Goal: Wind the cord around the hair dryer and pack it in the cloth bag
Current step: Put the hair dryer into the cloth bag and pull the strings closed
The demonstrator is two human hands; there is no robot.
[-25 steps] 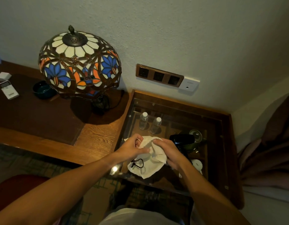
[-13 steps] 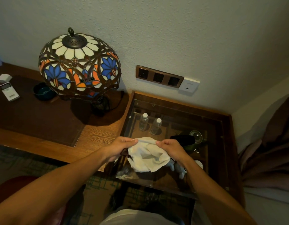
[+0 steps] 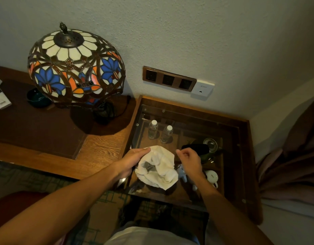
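The white cloth bag (image 3: pixel 159 167) lies bunched on the glass-topped cabinet (image 3: pixel 191 119), with grey printing showing in a fold. My left hand (image 3: pixel 133 160) grips the bag's left edge, fingers laid along its top. My right hand (image 3: pixel 188 159) hovers just right of the bag with its fingers curled and pinched together. I see nothing in it, and a small gap separates it from the cloth. The black hair dryer (image 3: pixel 196 149) lies on the glass right behind my right hand. Its cord is hidden.
A stained-glass lamp (image 3: pixel 75 68) stands on the wooden desk (image 3: pixel 103 147) to the left. Under the glass are two water bottles (image 3: pixel 159 131), a kettle (image 3: pixel 211 145) and white cups (image 3: pixel 211 176). Wall sockets (image 3: pixel 168 80) sit above; a curtain (image 3: pixel 294 156) hangs at right.
My right hand has let go of the bag's right edge and lifted slightly away. The bag has slumped lower on the glass, while my left hand stays on it.
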